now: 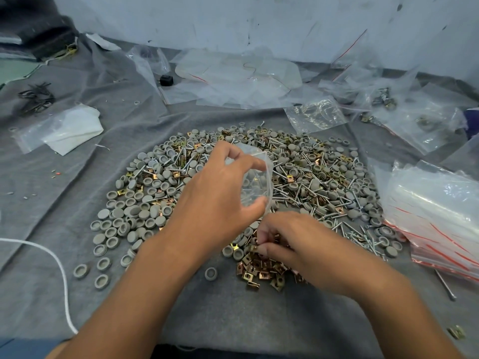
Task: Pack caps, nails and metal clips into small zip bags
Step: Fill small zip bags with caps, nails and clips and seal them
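Zip bag (255,177) clamped in left grip (220,193); right grip (287,244) pinches half-hidden clips (261,268).

- My small clear plastic zip bag (255,181) is held open above the heap.
- Round grey plastic caps (134,211), silver nails (305,187), brass-coloured metal clips (261,270) lie mixed below.

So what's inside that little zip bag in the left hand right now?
The small zip bag, held open by the left hand, looks empty; caps and nails show through from the pile behind. Its bottom corner is hidden behind the thumb.
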A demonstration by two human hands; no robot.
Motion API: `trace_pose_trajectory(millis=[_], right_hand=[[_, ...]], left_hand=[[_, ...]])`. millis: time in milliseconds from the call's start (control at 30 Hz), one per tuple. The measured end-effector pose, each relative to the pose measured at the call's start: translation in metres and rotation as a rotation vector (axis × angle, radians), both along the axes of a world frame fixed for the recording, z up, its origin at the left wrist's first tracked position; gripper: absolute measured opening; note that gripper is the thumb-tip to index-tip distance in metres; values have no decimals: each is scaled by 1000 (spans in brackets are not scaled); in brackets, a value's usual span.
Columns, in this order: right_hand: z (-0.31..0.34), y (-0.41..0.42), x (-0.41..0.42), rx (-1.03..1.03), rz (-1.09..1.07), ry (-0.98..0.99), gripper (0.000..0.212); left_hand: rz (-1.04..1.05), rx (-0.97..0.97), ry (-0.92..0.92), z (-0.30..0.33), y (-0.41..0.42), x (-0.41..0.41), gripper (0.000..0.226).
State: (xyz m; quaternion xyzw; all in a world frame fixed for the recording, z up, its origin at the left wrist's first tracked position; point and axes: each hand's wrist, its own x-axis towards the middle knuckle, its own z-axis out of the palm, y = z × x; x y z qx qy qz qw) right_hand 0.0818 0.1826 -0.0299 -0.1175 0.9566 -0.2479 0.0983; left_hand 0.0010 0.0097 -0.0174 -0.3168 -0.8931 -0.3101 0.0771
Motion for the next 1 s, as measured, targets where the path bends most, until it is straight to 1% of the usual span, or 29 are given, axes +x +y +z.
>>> trace_pose_trajectory(millis=[67, 167, 200, 233, 267, 367, 400, 567, 633, 700, 733, 767, 800, 867, 900, 933, 967, 1000], right_hand=[[9, 8, 1, -153, -27, -8, 11], [25, 16, 5, -527, -109, -6, 12], [28, 17, 6, -602, -131, 33, 13], [30, 15, 6, -614, -153, 104, 12], [29, 12, 4, -557, -181, 200, 10], [23, -4, -1, -217, -257, 467, 4], [21, -9, -2, -172, -277, 525, 2], [19, -15, -3, -164, -325, 765, 8], [19, -19, -5, -109, -321, 785, 12], [25, -12, -4, -179, -354, 753, 9], [29, -1, -3, -234, -407, 725, 7], [34, 15, 0, -264, -486, 670, 9], [38, 32, 4, -237, -574, 553, 13], [36, 64, 15, -62, -690, 164, 16], [32, 75, 20, 32, -702, -21, 18], [27, 81, 24, 116, -690, -149, 21], [22, 83, 27, 179, -674, -218, 25], [19, 84, 28, 215, -667, -235, 27]], left_hand=[[1, -7, -2, 0, 0, 0, 46], [1, -16, -6, 0, 0, 1, 50], [-2, -18, -10, 0, 0, 1, 52], [-7, -20, -12, 0, 2, 2, 52], [-14, -22, -11, 1, 3, 3, 53], [-23, -31, 5, 3, 6, 7, 53], [-25, -29, 9, 3, 7, 7, 52], [-30, -19, -11, 0, 6, 4, 50], [-33, -12, -8, -1, 6, 3, 48], [-25, 3, -16, 0, 5, 3, 50], [-16, 10, -25, 1, 5, 3, 52], [-9, 16, -28, 1, 4, 2, 53], [-6, 20, -28, 2, 3, 2, 53], [-5, 20, -22, 2, 3, 1, 52], [-4, 13, -20, 1, 4, 1, 52], [-3, 8, -24, 1, 5, 1, 53], [-3, 8, -33, 0, 5, 1, 53], [-4, 12, -41, 0, 6, 2, 53]])
